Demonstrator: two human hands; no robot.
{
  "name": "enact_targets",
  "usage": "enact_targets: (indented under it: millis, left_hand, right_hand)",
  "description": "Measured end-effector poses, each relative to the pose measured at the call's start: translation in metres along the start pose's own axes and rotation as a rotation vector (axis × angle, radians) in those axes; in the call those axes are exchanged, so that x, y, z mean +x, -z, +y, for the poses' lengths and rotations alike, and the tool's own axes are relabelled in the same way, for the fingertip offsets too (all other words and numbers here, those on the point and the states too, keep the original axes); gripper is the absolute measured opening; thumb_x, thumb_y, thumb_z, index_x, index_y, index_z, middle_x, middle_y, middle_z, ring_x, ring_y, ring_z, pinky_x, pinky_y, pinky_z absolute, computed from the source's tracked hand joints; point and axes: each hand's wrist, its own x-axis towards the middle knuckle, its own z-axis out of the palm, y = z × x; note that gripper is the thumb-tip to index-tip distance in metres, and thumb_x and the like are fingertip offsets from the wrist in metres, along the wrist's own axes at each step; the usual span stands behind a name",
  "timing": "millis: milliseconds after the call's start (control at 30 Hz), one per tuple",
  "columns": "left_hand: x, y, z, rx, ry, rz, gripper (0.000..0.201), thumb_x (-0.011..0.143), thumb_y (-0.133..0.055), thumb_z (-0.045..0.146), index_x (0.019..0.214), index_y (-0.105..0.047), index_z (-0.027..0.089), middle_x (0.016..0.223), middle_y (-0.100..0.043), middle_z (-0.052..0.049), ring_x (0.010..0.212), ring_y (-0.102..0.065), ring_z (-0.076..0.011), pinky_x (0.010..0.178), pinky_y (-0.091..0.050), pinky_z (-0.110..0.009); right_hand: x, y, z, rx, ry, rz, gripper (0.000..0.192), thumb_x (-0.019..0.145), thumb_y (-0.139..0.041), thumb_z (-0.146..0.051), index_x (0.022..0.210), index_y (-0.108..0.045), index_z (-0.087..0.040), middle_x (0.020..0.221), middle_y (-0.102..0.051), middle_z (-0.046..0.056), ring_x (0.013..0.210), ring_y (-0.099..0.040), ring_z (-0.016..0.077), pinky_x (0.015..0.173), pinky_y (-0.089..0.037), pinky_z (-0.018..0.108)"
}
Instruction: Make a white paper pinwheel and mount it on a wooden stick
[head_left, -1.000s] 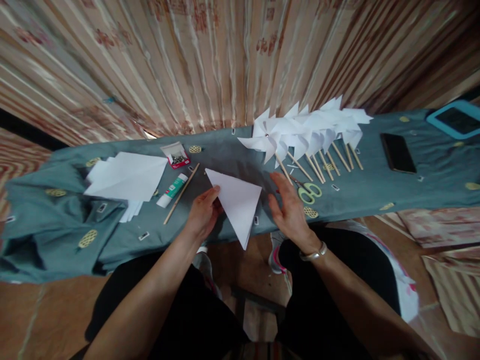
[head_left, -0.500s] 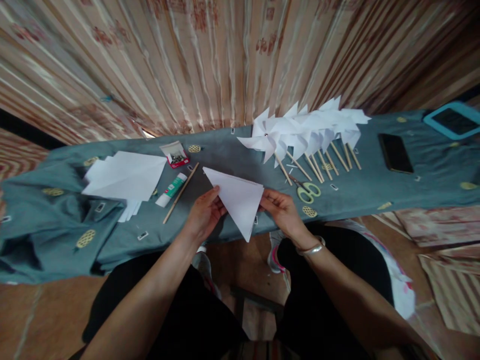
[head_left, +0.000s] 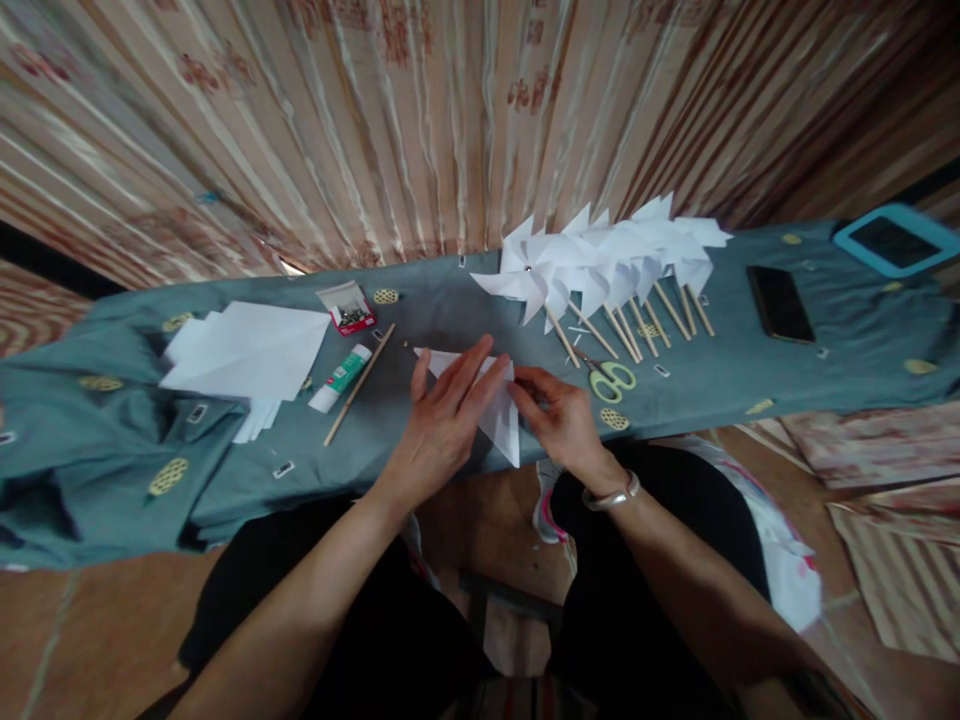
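A white sheet of paper folded into a triangle lies on the cloth-covered table in front of me. Across its upper part rests my left hand, fingers stretched out and thumb apart, covering much of the sheet. My right hand pinches the paper's right corner between thumb and fingers. Just beyond the triangle's left tip is a small shiny pin. To the left are a wooden stick, a green and white glue stick and a red box of metal pins.
White paper sheets are stacked at the left. Several paper pinwheels on sticks lie at the back right, near green-handled scissors. Farther right are a dark phone and a blue-framed object. A curtain hangs behind the table.
The folded paper has been lowered onto the table. My left hand has moved from its left edge to lie flat over it, while my right hand still grips the right corner.
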Motion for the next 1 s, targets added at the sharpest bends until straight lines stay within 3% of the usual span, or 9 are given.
enact_targets:
  millis: [100, 200, 300, 400, 533, 667, 800, 900, 1000]
  left_hand:
    - [0.000, 0.004, 0.004, 0.061, -0.028, -0.021, 0.056, 0.091, -0.044, 0.005, 0.146, -0.039, 0.020, 0.148, -0.051, -0.016, 0.118, -0.062, -0.0227, 0.119, -0.019, -0.054]
    - [-0.005, 0.009, 0.000, 0.081, -0.063, 0.017, 0.040, 0.091, -0.049, 0.007, 0.129, -0.056, 0.017, 0.126, -0.068, -0.011, 0.097, -0.068, -0.0203, 0.114, -0.031, -0.052]
    - [-0.015, 0.013, -0.005, 0.045, -0.105, 0.027, 0.023, 0.089, -0.051, 0.008, 0.104, -0.066, 0.017, 0.102, -0.075, -0.005, 0.084, -0.067, -0.0191, 0.109, -0.038, -0.053]
    - [-0.029, 0.011, -0.011, 0.040, -0.105, -0.008, 0.021, 0.087, -0.051, 0.006, 0.093, -0.068, 0.017, 0.093, -0.076, -0.004, 0.081, -0.066, -0.0201, 0.107, -0.040, -0.056]
    - [-0.049, 0.004, -0.016, 0.068, -0.057, -0.065, 0.025, 0.086, -0.050, 0.005, 0.093, -0.070, 0.017, 0.095, -0.076, -0.005, 0.084, -0.067, -0.0215, 0.107, -0.040, -0.058]
    - [-0.058, 0.003, -0.015, 0.077, 0.002, -0.134, 0.026, 0.089, -0.050, 0.008, 0.102, -0.070, 0.018, 0.103, -0.076, -0.007, 0.091, -0.067, -0.0230, 0.108, -0.038, -0.059]
    - [-0.058, 0.005, -0.013, 0.081, 0.030, -0.200, 0.031, 0.089, -0.051, 0.009, 0.113, -0.068, 0.016, 0.111, -0.074, -0.009, 0.098, -0.064, -0.0262, 0.104, -0.041, -0.058]
    - [-0.060, 0.006, -0.014, 0.082, 0.028, -0.226, 0.029, 0.091, -0.049, 0.011, 0.110, -0.069, 0.019, 0.114, -0.073, -0.009, 0.100, -0.063, -0.0260, 0.104, -0.041, -0.057]
    - [-0.064, 0.009, -0.018, 0.042, 0.026, -0.234, 0.031, 0.092, -0.046, 0.009, 0.109, -0.069, 0.021, 0.113, -0.073, -0.008, 0.103, -0.063, -0.0242, 0.105, -0.041, -0.053]
  right_hand:
    - [0.000, 0.002, 0.000, 0.010, -0.006, 0.007, 0.039, 0.089, -0.059, -0.029, 0.127, -0.061, -0.021, 0.092, -0.076, 0.004, 0.073, -0.069, 0.0175, 0.070, -0.053, 0.031]
    - [0.002, 0.008, 0.009, 0.004, -0.032, 0.048, 0.047, 0.089, -0.059, -0.029, 0.136, -0.055, -0.023, 0.092, -0.076, 0.004, 0.066, -0.066, 0.0162, 0.064, -0.053, 0.031]
    - [0.004, 0.018, 0.020, -0.038, -0.025, 0.094, 0.035, 0.089, -0.059, -0.030, 0.122, -0.066, -0.022, 0.091, -0.076, 0.004, 0.069, -0.068, 0.0174, 0.067, -0.055, 0.032]
    - [0.000, 0.029, 0.027, -0.159, 0.024, 0.067, 0.023, 0.090, -0.058, -0.028, 0.105, -0.073, -0.021, 0.088, -0.077, 0.005, 0.072, -0.070, 0.0191, 0.070, -0.057, 0.034]
    - [-0.010, 0.033, 0.031, -0.390, 0.271, -0.077, 0.029, 0.094, -0.048, -0.019, 0.111, -0.071, -0.017, 0.113, -0.073, 0.013, 0.105, -0.069, 0.0253, 0.095, -0.054, 0.042]
    - [-0.019, 0.027, 0.027, -0.667, 0.440, -0.110, 0.043, 0.093, -0.046, -0.011, 0.134, -0.058, -0.014, 0.151, -0.043, 0.020, 0.143, -0.038, 0.0338, 0.110, -0.040, 0.054]
    - [-0.021, 0.020, 0.016, -0.799, 0.525, -0.180, 0.055, 0.093, -0.047, -0.008, 0.146, -0.045, -0.025, 0.160, -0.033, 0.015, 0.152, -0.019, 0.0330, 0.113, -0.031, 0.059]
    - [-0.020, 0.020, 0.014, -0.764, 0.591, -0.274, 0.043, 0.094, -0.048, -0.010, 0.134, -0.057, -0.024, 0.156, -0.042, 0.012, 0.150, -0.024, 0.0311, 0.116, -0.028, 0.059]
    - [-0.021, 0.024, 0.018, -0.606, 0.562, -0.374, 0.031, 0.096, -0.047, -0.015, 0.118, -0.067, -0.023, 0.145, -0.055, 0.011, 0.142, -0.041, 0.0282, 0.114, -0.036, 0.055]
